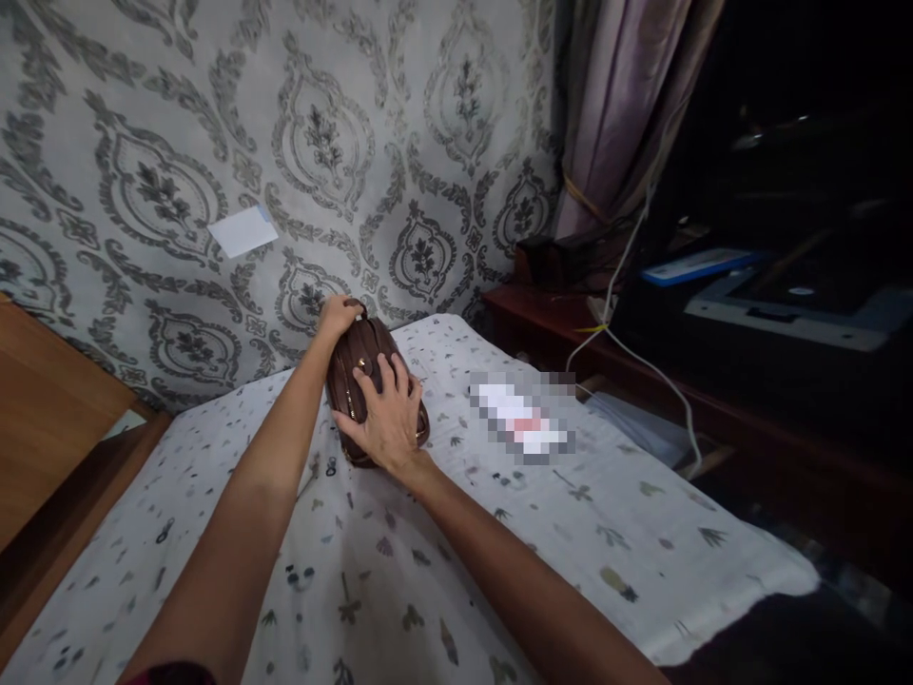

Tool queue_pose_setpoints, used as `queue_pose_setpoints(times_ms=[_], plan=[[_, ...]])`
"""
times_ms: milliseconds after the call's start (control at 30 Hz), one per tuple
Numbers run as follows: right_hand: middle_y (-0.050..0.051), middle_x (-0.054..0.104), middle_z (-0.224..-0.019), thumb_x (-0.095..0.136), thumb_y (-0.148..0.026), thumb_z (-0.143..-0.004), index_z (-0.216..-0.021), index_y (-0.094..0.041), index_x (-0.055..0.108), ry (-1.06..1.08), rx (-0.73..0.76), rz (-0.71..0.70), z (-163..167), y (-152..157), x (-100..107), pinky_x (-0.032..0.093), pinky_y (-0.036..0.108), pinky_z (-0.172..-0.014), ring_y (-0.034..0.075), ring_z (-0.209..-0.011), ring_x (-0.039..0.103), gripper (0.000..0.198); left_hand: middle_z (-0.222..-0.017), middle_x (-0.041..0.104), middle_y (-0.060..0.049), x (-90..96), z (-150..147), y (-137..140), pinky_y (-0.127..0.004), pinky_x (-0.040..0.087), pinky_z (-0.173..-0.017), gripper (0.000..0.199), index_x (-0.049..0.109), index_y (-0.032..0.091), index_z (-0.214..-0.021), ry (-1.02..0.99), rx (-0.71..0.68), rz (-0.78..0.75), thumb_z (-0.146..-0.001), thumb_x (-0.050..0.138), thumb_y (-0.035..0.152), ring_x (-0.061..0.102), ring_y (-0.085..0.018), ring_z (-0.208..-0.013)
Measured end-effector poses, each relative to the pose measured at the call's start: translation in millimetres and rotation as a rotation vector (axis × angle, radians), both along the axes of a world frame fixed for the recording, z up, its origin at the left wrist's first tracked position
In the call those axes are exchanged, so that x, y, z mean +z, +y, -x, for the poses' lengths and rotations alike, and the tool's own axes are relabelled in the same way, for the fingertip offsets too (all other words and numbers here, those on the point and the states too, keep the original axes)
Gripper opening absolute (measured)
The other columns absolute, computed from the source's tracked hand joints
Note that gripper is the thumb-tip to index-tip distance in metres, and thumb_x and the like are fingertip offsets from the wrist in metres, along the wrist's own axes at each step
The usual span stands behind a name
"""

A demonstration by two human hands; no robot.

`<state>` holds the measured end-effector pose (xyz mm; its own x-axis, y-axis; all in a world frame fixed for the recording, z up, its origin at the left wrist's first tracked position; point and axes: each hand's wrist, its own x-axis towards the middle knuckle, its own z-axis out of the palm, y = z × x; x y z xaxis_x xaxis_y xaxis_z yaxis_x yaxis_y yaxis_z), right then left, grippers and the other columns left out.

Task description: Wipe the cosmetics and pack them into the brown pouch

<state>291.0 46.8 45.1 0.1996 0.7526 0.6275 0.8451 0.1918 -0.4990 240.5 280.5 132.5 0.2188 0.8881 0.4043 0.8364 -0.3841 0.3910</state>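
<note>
A brown leather-look handbag (pixel 367 338) with brass-coloured zips lies on the white printed sheet, close to the patterned wall. At its far end, my left hand (pixel 339 314) has its fingers curled around the small top handle. My right hand (pixel 389 414) rests on the near part of the bag with the fingers spread over its front, near a small metal stud. The palm hides much of the bag's lower side.
The white printed sheet (pixel 556 542) covers the bed. A blurred-out white and pink item (pixel 524 419) lies right of the bag. A wooden board (pixel 57 409) borders the left; a dark red cabinet (pixel 549 319) with a pale cable (pixel 634 347) stands right. Paper (pixel 243 231) is on the wall.
</note>
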Motion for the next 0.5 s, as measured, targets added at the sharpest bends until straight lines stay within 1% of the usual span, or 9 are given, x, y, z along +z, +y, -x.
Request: queue_pose_setpoints(times_ms=[100,200,333,500], plan=[[0.019,0.036,-0.16,0.071,-0.062,-0.08,-0.135,-0.024,0.061,0.011,0.004,-0.006,-1.2,0.1,-1.2,0.028,0.058,-0.113,0.037,-0.148,0.028,0.067,-0.072,0.069,-0.003,-5.0,-8.5,2.6,-0.028,0.041,-0.064,0.021,0.074,0.018,-0.077,0.032,-0.027,0.048,-0.075,0.066,0.037,0.063,-0.022,-0.074],[0.021,0.032,-0.162,0.072,-0.061,-0.079,-0.134,-0.023,0.062,0.01,0.002,0.004,-2.0,-0.4,-0.6,0.028,0.057,-0.112,0.037,-0.149,0.027,0.068,-0.074,0.07,-0.004,-8.8,-9.0,1.8,-0.028,0.041,-0.065,0.022,0.075,0.018,-0.077,0.029,-0.036,0.045,-0.076,0.064,0.037,0.064,-0.023,-0.078],[0.023,0.036,-0.159,0.072,-0.06,-0.08,-0.134,-0.022,0.061,-0.003,0.002,0.025,-2.1,-1.7,1.9,0.028,0.057,-0.112,0.037,-0.149,0.027,0.067,-0.081,0.071,-0.005,-9.1,-5.6,0.4,-0.029,0.041,-0.068,0.021,0.075,0.019,-0.081,-0.012,-0.033,0.024,-0.077,0.062,0.035,0.065,-0.024,-0.085],[0.021,0.039,-0.158,0.069,-0.062,-0.082,-0.134,-0.023,0.062,-0.015,-0.01,0.006,-1.0,-0.5,0.0,0.027,0.057,-0.112,0.037,-0.148,0.029,0.066,-0.083,0.071,-0.006,-10.0,-2.9,0.2,-0.029,0.042,-0.069,0.022,0.074,0.017,-0.081,-0.106,-0.032,0.048,-0.077,0.06,0.034,0.064,-0.025,-0.088]])
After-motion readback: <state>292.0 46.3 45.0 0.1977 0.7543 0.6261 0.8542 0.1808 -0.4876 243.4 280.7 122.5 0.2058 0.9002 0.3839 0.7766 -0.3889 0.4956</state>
